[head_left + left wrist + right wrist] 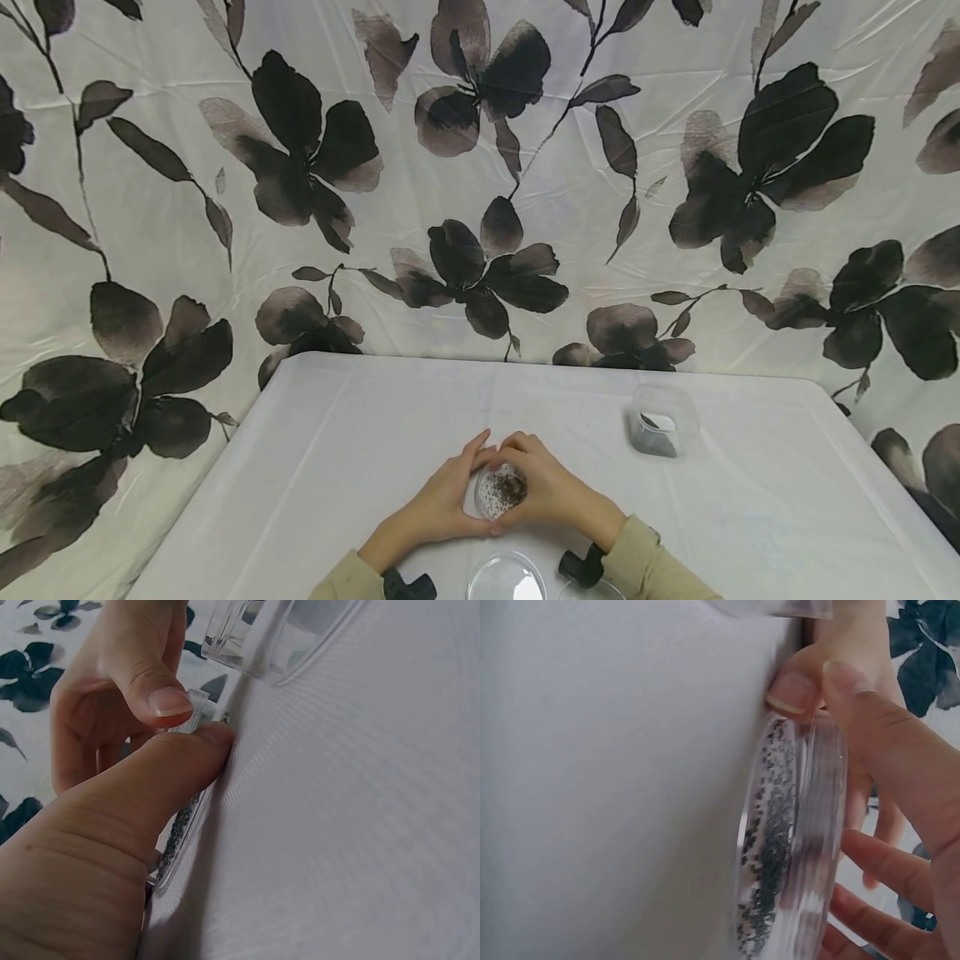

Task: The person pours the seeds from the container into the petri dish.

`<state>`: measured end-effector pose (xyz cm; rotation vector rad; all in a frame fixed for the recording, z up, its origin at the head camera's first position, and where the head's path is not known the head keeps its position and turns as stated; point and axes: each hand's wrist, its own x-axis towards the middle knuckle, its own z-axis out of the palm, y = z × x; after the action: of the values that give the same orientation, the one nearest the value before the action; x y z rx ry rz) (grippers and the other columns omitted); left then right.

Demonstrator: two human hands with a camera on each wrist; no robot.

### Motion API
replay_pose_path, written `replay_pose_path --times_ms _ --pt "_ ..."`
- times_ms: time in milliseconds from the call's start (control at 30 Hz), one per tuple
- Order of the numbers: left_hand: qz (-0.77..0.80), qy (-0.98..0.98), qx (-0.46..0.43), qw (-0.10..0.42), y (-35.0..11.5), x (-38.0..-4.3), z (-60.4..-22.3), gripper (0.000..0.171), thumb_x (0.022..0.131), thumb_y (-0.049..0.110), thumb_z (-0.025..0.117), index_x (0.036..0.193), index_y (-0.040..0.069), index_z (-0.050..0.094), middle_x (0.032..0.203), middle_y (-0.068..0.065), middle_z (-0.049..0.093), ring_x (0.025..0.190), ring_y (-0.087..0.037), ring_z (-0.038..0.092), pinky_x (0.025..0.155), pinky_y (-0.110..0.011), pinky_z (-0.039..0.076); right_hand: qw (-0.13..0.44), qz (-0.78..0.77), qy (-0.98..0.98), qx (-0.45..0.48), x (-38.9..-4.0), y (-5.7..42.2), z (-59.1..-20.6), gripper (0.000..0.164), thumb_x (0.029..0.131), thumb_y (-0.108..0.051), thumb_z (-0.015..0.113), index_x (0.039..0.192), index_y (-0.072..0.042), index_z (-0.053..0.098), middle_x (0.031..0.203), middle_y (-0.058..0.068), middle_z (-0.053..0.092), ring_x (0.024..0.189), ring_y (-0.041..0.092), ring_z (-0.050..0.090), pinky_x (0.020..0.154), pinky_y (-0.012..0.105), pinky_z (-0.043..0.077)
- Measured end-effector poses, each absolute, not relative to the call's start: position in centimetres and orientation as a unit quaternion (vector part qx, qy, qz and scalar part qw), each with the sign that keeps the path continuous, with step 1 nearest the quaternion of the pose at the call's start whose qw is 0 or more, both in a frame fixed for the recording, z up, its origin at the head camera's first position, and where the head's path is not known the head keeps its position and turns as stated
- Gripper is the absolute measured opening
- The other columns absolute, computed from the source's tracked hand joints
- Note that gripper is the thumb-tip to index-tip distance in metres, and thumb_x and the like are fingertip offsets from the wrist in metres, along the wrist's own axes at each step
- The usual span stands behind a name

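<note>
A clear round petri dish [495, 493] with dark grains scattered inside sits on the white table between both hands. My left hand [448, 500] curves round its left side, the thumb along the near edge. From the right, my right hand [558, 492] grips the rim, its thumb meeting the left thumb at the near side. In the right wrist view the dark grains [769, 847] lie along the bottom, below the clear upper wall of the dish. The left wrist view has the left thumb [172, 776] low against the dish's edge, close over the tabletop.
Nearer the body lies a clear round dish or lid [507, 579], with another clear round piece [592, 590] right of it, partly cut off. At the back right stands a clear plastic tub [686, 417] with something dark grey in it. A flowered curtain [480, 183] hangs behind the table [375, 417].
</note>
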<state>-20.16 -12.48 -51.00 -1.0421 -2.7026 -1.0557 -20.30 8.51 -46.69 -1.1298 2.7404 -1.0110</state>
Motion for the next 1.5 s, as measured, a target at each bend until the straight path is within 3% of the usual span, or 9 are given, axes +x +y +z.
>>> replay_pose_path --times_ms 333,533,700,967,1067,1233,1500 --pt "-0.344 -0.871 -0.349 0.032 -12.5 -20.3 -51.2 0.122 0.063 0.063 0.076 0.151 0.013 0.007 0.143 0.009 0.042 0.126 -0.023 0.044 0.102 -0.05 0.037 0.037 -0.34 0.865 -0.367 -20.9 9.8 -47.0 0.063 0.067 -0.033 0.084 0.123 -0.014 0.062 0.124 -0.003 0.052 0.117 0.014 0.046 0.1 0.039 0.042" --pt "-0.329 -0.876 -0.351 0.039 -12.6 -20.3 -51.3 0.118 0.064 0.067 0.072 0.15 0.011 0.013 0.143 0.006 0.044 0.127 -0.023 0.043 0.104 -0.049 0.035 0.061 -0.381 0.84 -0.381 -21.0 10.8 -46.9 0.068 0.064 -0.016 0.084 0.127 -0.01 0.058 0.132 0.002 0.053 0.124 0.019 0.047 0.105 0.046 0.036" --pt "-0.326 -0.876 -0.353 0.043 -12.5 -20.3 -51.5 0.117 0.065 0.067 0.071 0.149 0.009 0.014 0.141 0.005 0.045 0.126 -0.022 0.044 0.104 -0.048 0.035 0.07 -0.428 0.821 -0.371 -21.0 11.4 -47.7 0.069 0.064 -0.014 0.084 0.127 -0.009 0.057 0.134 0.004 0.052 0.127 0.021 0.045 0.107 0.044 0.034" --pt "-0.34 -0.887 -0.314 0.008 -12.5 -19.8 -51.2 0.104 0.063 0.069 0.071 0.147 0.026 0.028 0.144 0.009 0.041 0.13 -0.026 0.04 0.104 -0.052 0.033 0.065 -0.454 0.816 -0.353 -21.0 12.4 -48.7 0.068 0.068 -0.029 0.083 0.128 -0.013 0.056 0.133 -0.001 0.054 0.126 0.021 0.047 0.106 0.037 0.036" --pt "-0.341 -0.885 -0.316 0.01 -12.5 -19.7 -51.2 0.099 0.063 0.069 0.071 0.145 0.027 0.033 0.145 0.008 0.04 0.132 -0.028 0.038 0.106 -0.053 0.031 0.064 -0.467 0.803 -0.364 -21.1 12.7 -49.0 0.068 0.071 -0.029 0.082 0.131 -0.013 0.054 0.134 0.0 0.054 0.126 0.022 0.047 0.106 0.035 0.036" --pt "-0.335 -0.881 -0.333 0.022 -12.5 -19.8 -51.1 0.093 0.066 0.068 0.07 0.142 0.028 0.036 0.146 -0.002 0.04 0.132 -0.029 0.038 0.106 -0.053 0.03 0.073 -0.505 0.771 -0.381 -21.5 13.2 -49.9 0.066 0.075 -0.019 0.078 0.134 -0.009 0.05 0.135 0.006 0.052 0.127 0.025 0.046 0.107 0.032 0.034" --pt "-0.34 -0.884 -0.322 0.005 -12.4 -19.8 -50.7 0.094 0.065 0.066 0.072 0.143 0.028 0.037 0.147 0.001 0.039 0.132 -0.027 0.038 0.106 -0.053 0.031 0.148 -0.61 0.698 -0.343 -22.2 13.8 -50.6 0.048 0.089 -0.004 0.062 0.134 0.004 0.046 0.136 0.02 0.048 0.125 0.036 0.046 0.102 0.034 0.04"
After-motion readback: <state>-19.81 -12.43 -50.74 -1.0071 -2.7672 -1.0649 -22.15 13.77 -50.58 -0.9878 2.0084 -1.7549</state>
